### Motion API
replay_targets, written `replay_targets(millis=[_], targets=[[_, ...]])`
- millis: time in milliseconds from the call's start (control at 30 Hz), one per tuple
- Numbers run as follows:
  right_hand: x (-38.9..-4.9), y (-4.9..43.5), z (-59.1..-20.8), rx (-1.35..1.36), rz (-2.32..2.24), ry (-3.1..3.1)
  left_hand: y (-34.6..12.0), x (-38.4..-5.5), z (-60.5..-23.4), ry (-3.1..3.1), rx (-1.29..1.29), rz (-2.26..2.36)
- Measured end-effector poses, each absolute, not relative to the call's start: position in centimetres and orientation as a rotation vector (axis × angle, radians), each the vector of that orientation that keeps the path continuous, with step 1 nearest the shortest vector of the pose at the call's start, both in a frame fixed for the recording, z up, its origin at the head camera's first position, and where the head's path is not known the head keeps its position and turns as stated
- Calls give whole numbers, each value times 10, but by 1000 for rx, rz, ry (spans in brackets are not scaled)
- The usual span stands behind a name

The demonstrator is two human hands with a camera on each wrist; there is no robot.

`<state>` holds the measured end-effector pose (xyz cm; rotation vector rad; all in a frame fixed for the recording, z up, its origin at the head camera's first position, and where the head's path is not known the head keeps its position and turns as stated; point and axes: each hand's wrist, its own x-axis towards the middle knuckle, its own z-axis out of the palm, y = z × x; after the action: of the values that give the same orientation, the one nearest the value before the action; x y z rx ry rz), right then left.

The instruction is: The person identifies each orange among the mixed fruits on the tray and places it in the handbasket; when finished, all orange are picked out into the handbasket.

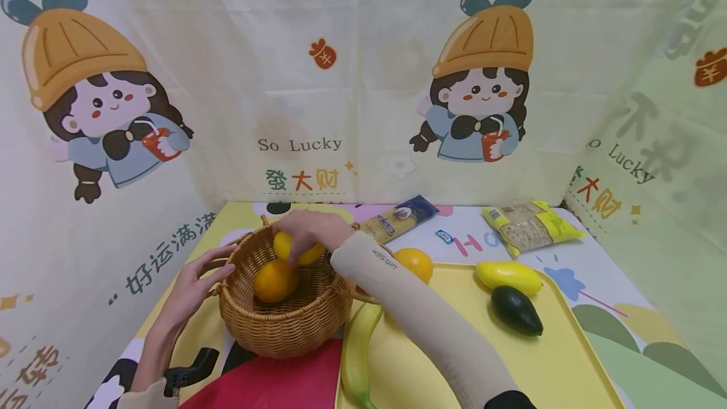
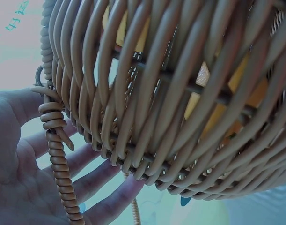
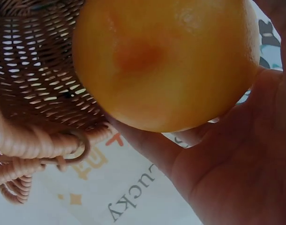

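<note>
A round brown wicker basket (image 1: 286, 333) stands in front of me, with one orange (image 1: 275, 281) lying inside. My right hand (image 1: 315, 230) reaches over the basket and grips a second, yellower orange (image 3: 166, 65), held at the basket's opening. At the basket's left side is my left hand (image 1: 199, 276); its spread fingers (image 2: 112, 201) touch the outer wall, and a coiled wicker handle (image 2: 63, 183) hangs across the palm. Part of another orange (image 1: 414, 264) shows beyond my right sleeve.
On a yellow tray (image 1: 559, 358) lie a banana (image 1: 359, 352), an avocado (image 1: 517, 311) and a long yellow fruit (image 1: 508, 278). Behind are a pasta packet (image 1: 400, 216) and a yellow-and-clear bag (image 1: 531, 226). A red cloth (image 1: 284, 380) lies before the basket.
</note>
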<state>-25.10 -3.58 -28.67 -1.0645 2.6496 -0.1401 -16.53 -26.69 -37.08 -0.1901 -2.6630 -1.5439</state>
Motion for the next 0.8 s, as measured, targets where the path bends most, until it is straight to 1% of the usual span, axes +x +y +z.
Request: replay_targets(millis=[333, 800], targets=[[-247, -44, -294, -902, -50, 2676, -268, -165, -372, -2659, -193, -1556], [-248, -45, -300, -899, -50, 2676, -268, -164, -372, -2649, -200, -1545]])
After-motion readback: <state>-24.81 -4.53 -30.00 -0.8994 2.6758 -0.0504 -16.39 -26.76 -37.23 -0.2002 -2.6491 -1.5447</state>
